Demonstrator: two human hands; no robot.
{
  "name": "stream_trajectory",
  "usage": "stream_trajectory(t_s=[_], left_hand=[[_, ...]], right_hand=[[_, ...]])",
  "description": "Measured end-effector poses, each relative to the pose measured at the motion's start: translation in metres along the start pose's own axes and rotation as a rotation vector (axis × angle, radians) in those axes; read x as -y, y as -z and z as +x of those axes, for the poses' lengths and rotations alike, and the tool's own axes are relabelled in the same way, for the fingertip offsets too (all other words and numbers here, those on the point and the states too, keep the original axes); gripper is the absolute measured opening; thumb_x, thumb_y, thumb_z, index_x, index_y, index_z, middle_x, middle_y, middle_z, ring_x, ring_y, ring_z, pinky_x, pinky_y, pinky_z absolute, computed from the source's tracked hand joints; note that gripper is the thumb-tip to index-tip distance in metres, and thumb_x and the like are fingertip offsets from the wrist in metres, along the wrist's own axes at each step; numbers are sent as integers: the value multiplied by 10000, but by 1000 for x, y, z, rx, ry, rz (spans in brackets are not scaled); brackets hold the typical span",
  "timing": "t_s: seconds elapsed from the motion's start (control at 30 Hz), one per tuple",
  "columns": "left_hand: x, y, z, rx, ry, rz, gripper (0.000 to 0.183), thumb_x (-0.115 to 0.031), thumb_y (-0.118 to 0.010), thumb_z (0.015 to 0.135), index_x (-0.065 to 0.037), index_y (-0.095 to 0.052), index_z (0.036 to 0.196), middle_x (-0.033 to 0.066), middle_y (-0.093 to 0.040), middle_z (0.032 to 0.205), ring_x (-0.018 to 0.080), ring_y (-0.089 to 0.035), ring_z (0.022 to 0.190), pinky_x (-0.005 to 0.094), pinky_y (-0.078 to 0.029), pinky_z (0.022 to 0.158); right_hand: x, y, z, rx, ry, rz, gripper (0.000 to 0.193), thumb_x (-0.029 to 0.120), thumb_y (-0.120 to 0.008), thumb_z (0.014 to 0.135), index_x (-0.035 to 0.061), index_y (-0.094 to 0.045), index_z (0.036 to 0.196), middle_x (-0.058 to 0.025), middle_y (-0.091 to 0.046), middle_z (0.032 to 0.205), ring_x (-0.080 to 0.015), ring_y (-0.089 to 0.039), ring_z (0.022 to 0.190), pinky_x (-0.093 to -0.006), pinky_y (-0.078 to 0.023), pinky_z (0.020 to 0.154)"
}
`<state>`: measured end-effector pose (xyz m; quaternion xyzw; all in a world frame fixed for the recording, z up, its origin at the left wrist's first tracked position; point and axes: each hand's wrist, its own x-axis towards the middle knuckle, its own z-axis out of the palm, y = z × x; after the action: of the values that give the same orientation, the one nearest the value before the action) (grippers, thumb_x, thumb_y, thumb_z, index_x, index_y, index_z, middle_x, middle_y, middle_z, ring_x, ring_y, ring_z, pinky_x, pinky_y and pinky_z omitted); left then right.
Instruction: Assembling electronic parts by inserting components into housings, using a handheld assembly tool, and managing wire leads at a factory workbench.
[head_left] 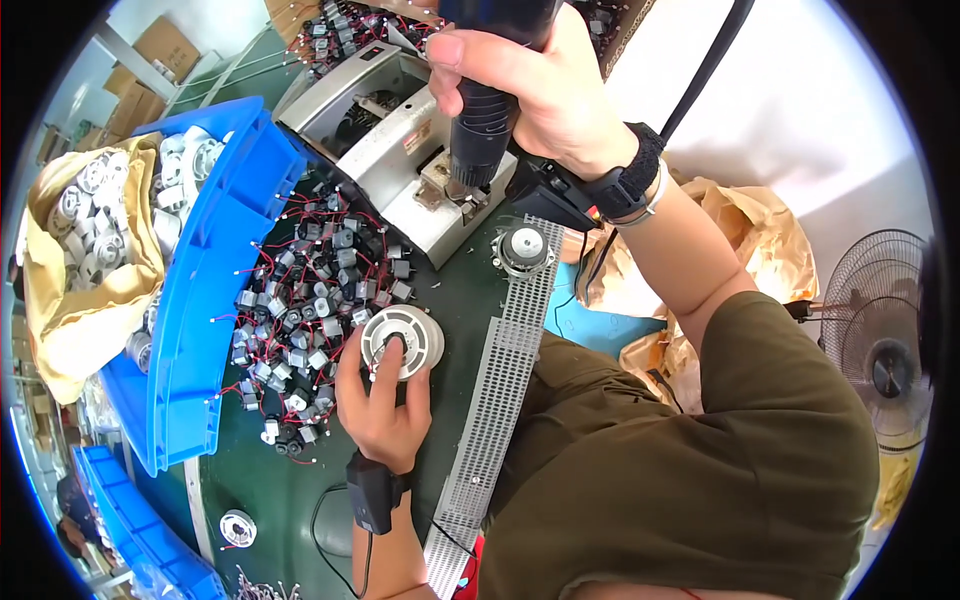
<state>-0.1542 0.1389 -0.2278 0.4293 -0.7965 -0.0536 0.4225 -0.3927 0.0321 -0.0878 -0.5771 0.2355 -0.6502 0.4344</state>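
Note:
My left hand is closed around a white round plastic housing, with one finger pressed into its dark centre. The housing is held just above the green tabletop, beside a heap of small motors with red wires. Gripped in my right hand is a black electric screwdriver, pointing down. Its tip meets the front outlet of a metal screw feeder; whether a screw sits on the tip is too small to tell. Another round white part rests on the perforated metal strip.
A blue bin stands left of the motors, holding a tan bag of white plastic parts. Near the lower left lies a small white wheel-like part. Crumpled brown paper and a fan are on the right. A black cable hangs at upper right.

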Motion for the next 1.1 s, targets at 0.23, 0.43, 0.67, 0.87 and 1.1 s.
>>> stream_trajectory(t_s=[0.23,0.43,0.67,0.87,1.1], left_hand=[[1,-1,0,11,11,-8,370,-49,-724,688,-23,-631,1045,239,-515,1166,377,-565,995,399,-493,806],[1,-1,0,11,11,-12,373,-56,-723,689,-27,-629,1049,236,-515,1166,373,-566,990,402,-491,806],[0,0,-2,0,12,-8,377,-68,-726,688,-31,-630,1050,230,-521,1160,371,-566,983,400,-488,802],[4,-1,1,-8,-33,26,376,-95,-737,665,-43,-640,1024,228,-550,1123,362,-573,934,399,-482,776],[2,-2,6,-69,-48,16,371,-90,-754,630,-60,-638,981,201,-571,1082,329,-591,875,385,-487,717]], right_hand=[[-7,6,-2,-3,1,-72,308,39,-689,754,-30,-537,1013,-38,-581,670,-102,-546,544,-234,-433,512],[-7,3,-4,3,14,-169,317,49,-694,748,-26,-535,1012,-31,-580,667,-89,-546,547,-228,-432,507],[-8,10,-4,224,267,-342,370,-10,-689,723,-24,-509,1047,-43,-577,698,-89,-550,556,-234,-439,508],[-12,15,12,522,469,21,409,-6,-608,737,-40,-439,1107,-97,-565,672,-185,-556,523,-287,-460,505],[31,-64,-17,233,-237,335,379,14,-680,748,-28,-476,1064,-52,-571,644,-116,-533,512,-232,-406,468]])
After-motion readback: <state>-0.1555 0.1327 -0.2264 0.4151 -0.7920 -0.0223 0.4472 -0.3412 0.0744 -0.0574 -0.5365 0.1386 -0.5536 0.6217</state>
